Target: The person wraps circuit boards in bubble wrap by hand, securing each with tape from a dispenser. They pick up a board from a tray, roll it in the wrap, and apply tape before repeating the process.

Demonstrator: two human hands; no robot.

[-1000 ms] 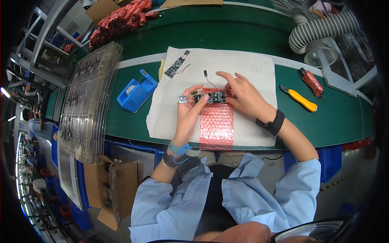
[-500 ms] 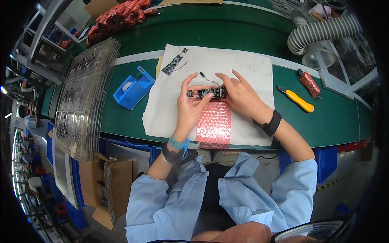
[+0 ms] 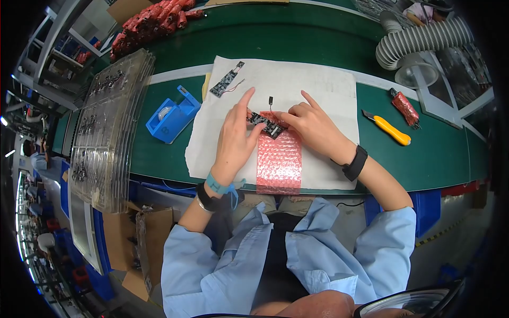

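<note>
A dark circuit board [image 3: 266,126] lies slanted over the far part of a red bubble-wrap strip [image 3: 279,164]. My left hand [image 3: 235,139] grips the board's left end, thumb at its near edge and index finger stretched out. My right hand [image 3: 314,126] is closed at the board's right side, one finger raised; its fingertips partly cover the board and a thin wire. On that wire, a small black part [image 3: 271,100] points away from me. Farther left, a second circuit board [image 3: 225,82] with red wires lies on the white sheet [image 3: 328,100].
A blue tape dispenser [image 3: 172,115] stands left of the sheet, beside stacked clear trays [image 3: 108,127]. To the right are a yellow utility knife [image 3: 391,131] and a red-wrapped piece [image 3: 406,109]. Red-wrapped bundles [image 3: 151,26] pile up far left; a ribbed hose [image 3: 424,45] hangs far right.
The board has turned, its right end swinging toward me and lowering onto the wrap. The small black part now stands more upright and farther right. My left hand has shifted slightly left.
</note>
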